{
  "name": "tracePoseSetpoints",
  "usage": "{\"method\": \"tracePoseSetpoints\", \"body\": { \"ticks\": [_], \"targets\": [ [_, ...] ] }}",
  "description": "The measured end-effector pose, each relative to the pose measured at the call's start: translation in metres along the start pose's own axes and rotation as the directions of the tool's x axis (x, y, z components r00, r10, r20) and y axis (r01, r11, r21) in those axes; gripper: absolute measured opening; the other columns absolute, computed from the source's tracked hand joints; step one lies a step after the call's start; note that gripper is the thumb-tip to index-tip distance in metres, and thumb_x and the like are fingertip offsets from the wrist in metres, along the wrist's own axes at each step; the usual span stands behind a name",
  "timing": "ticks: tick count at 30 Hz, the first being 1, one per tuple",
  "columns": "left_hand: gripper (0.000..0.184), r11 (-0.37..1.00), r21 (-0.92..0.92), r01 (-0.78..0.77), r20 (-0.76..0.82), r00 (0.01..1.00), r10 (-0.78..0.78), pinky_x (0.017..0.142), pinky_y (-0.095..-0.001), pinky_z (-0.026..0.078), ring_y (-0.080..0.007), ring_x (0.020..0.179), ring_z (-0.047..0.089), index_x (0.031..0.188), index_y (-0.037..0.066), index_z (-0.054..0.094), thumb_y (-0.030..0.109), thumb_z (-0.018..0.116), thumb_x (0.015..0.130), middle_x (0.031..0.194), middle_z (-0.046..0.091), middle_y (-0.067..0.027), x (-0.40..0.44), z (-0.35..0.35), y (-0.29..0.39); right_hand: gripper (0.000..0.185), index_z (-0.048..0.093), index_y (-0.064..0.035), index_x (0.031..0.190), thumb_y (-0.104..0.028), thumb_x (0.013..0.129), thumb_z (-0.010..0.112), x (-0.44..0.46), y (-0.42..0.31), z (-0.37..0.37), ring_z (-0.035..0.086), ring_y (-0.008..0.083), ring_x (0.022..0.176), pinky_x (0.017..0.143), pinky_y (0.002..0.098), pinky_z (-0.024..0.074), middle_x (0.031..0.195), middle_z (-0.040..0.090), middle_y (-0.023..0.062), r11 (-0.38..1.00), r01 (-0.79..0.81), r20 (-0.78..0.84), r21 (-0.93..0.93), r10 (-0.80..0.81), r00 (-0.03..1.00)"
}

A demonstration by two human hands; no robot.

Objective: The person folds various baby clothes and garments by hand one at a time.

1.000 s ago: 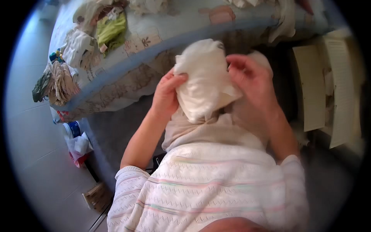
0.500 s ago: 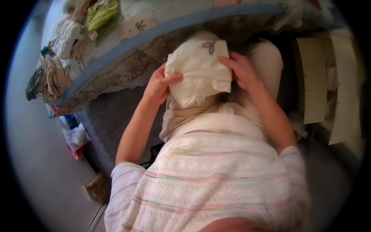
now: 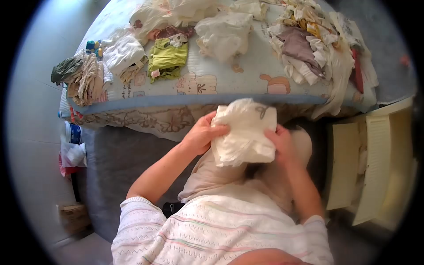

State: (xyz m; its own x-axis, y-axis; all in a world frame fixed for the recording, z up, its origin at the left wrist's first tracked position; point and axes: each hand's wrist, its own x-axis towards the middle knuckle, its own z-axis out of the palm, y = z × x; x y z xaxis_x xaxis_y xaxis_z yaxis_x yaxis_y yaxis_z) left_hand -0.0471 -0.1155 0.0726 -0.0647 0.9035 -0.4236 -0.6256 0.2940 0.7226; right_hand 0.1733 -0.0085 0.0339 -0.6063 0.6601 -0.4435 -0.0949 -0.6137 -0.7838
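Note:
A folded white garment (image 3: 245, 132) with a dark looped motif near its upper right corner is held up over my lap. My left hand (image 3: 204, 133) pinches its left edge, thumb on top. At its right side my right hand (image 3: 281, 142), somewhat blurred, grips the other edge with the fingers behind the cloth. Beyond it, on the bed (image 3: 212, 93), lie a folded lime-green garment (image 3: 167, 58), a crumpled white cloth bundle (image 3: 225, 37) and a stack of folded white clothes (image 3: 123, 52).
A heap of mixed clothes (image 3: 300, 48) covers the bed's right part. Beige and green folded clothes (image 3: 86, 75) sit at its left corner. Pulled-out cream drawers (image 3: 349, 163) stand at my right. A blue-and-white tub (image 3: 72, 133) and a plastic bag (image 3: 73, 154) are at left.
My view has tilted up, showing more of the bed and its clothes. Both hands still hold the white garment, which now appears lower in view, with its top edge puffed up.

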Motion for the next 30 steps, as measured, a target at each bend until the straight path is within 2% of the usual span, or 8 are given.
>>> {"method": "tracePoseSetpoints", "body": {
  "ticks": [7,11,13,15,18,21,28,30],
  "targets": [
    [0.04,0.934,-0.073,-0.349,0.047,0.935,0.353,0.073,-0.028,0.051,-0.0159,0.086,0.061,0.115,0.001,0.049,0.0,0.06,0.077,0.102,0.06,-0.009,0.035,0.034,0.071,0.033,0.055,0.0034,0.112,-0.012,0.083,0.057,0.055,-0.141,0.041,0.059,0.0124,0.079,0.071,0.0263,0.0494,0.097,0.061,0.0068,0.911,0.303,0.133,-0.279,-0.275,0.952],
    [0.034,0.846,-0.024,-0.533,-0.005,0.846,0.533,0.068,-0.0262,0.051,-0.0165,0.086,0.061,0.109,0.001,0.051,0.002,0.06,0.077,0.098,0.06,-0.0088,0.062,0.036,0.115,0.034,0.055,0.0005,0.112,-0.015,0.082,0.059,0.088,-0.217,0.086,0.057,0.0092,0.078,0.066,0.0241,0.0481,0.096,0.06,0.0038,0.521,0.48,0.245,-0.706,-0.456,0.855],
    [0.03,0.785,-0.013,-0.62,-0.058,0.784,0.618,0.067,-0.026,0.051,-0.017,0.085,0.061,0.106,0.001,0.051,0.003,0.06,0.077,0.096,0.06,-0.009,0.084,0.033,0.136,0.039,0.055,0.0003,0.112,-0.019,0.079,0.062,0.134,-0.243,0.103,0.057,0.0105,0.078,0.067,0.0251,0.0478,0.094,0.061,0.0046,0.553,0.607,0.324,-0.571,-0.528,0.785],
    [0.028,0.736,-0.013,-0.677,-0.138,0.73,0.67,0.067,-0.0268,0.052,-0.0178,0.085,0.061,0.103,0.0,0.049,0.004,0.06,0.078,0.096,0.059,-0.0097,0.108,0.031,0.146,0.027,0.061,0.0009,0.105,-0.015,0.084,0.055,0.145,-0.259,0.113,0.059,0.0139,0.084,0.071,0.0276,0.0484,0.096,0.063,0.0092,0.258,0.557,0.323,-0.789,-0.598,0.733],
    [0.028,0.809,-0.036,-0.587,-0.28,0.783,0.556,0.079,-0.0351,0.053,-0.0229,0.09,0.061,0.107,-0.002,0.047,0.006,0.059,0.082,0.1,0.058,-0.0122,0.138,0.023,0.135,0.027,0.058,0.001,0.108,-0.012,0.085,0.052,0.194,-0.274,0.115,0.058,0.0137,0.081,0.07,0.027,0.0485,0.095,0.061,0.0076,0.33,0.481,0.186,-0.812,-0.635,0.75],
    [0.029,0.791,-0.014,-0.611,-0.201,0.777,0.597,0.081,-0.0384,0.053,-0.0253,0.09,0.06,0.108,-0.003,0.045,0.007,0.058,0.084,0.103,0.056,-0.0144,0.141,0.011,0.123,0.044,0.054,0.0002,0.113,-0.022,0.077,0.065,0.193,-0.259,0.047,0.058,0.0131,0.082,0.07,0.0264,0.0478,0.096,0.061,0.0071,0.124,0.446,0.332,-0.886,-0.501,0.799],
    [0.04,0.806,-0.048,-0.59,-0.167,0.8,0.576,0.069,-0.0322,0.053,-0.0262,0.083,0.062,0.121,-0.004,0.036,0.008,0.054,0.087,0.096,0.058,-0.0176,0.118,-0.001,0.104,0.049,0.058,-0.0006,0.109,-0.029,0.07,0.068,0.138,-0.212,-0.046,0.057,0.0303,0.096,0.082,0.0356,0.0451,0.107,0.059,0.0162,-0.444,0.244,0.474,-0.862,-0.537,0.698],
    [0.042,0.813,-0.044,-0.58,-0.21,0.801,0.56,0.067,-0.0303,0.053,-0.0255,0.081,0.062,0.124,-0.005,0.033,0.008,0.051,0.088,0.095,0.058,-0.0196,0.109,-0.002,0.094,0.045,0.059,-0.0017,0.108,-0.029,0.072,0.066,0.143,-0.211,-0.053,0.057,0.0306,0.094,0.082,0.0363,0.0453,0.105,0.06,0.0162,-0.319,0.246,0.394,-0.915,-0.581,0.712]
  ]
}}
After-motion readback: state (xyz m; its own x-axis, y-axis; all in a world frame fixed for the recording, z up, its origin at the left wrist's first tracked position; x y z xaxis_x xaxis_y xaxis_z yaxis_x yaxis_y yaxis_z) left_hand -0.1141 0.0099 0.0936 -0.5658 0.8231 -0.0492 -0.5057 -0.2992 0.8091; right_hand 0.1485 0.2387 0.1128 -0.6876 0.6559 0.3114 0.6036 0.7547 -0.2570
